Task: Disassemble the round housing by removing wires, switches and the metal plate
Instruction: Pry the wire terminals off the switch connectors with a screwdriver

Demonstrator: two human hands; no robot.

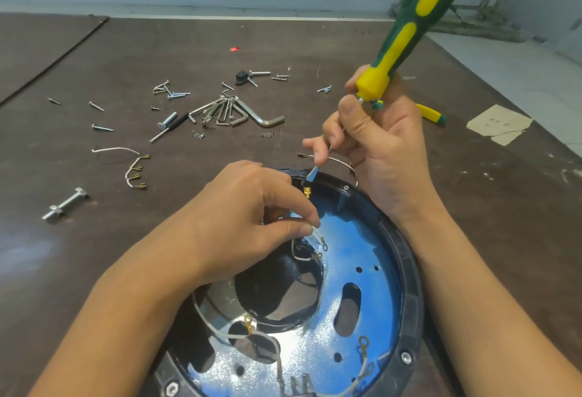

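A round black housing (409, 277) lies on the table near me, with a shiny metal plate (371, 258) inside that mirrors blue. My left hand (252, 214) pinches a white wire (318, 236) with a ring terminal above the plate. My right hand (374, 144) grips a green and yellow screwdriver (412, 31) low on its shaft. The flat tip (312, 175) sits at a brass terminal (307, 191) at the housing's far rim. More white wires (362, 368) with terminals lie along the near part of the plate.
Beyond the housing lie a removed wire bundle (132, 166), hex keys (239, 113), several loose screws (170, 91), a small black switch (242, 77) and a large bolt (64, 204). A second screwdriver (431, 114) lies behind my right hand. Paper scraps (497, 124) sit at the right.
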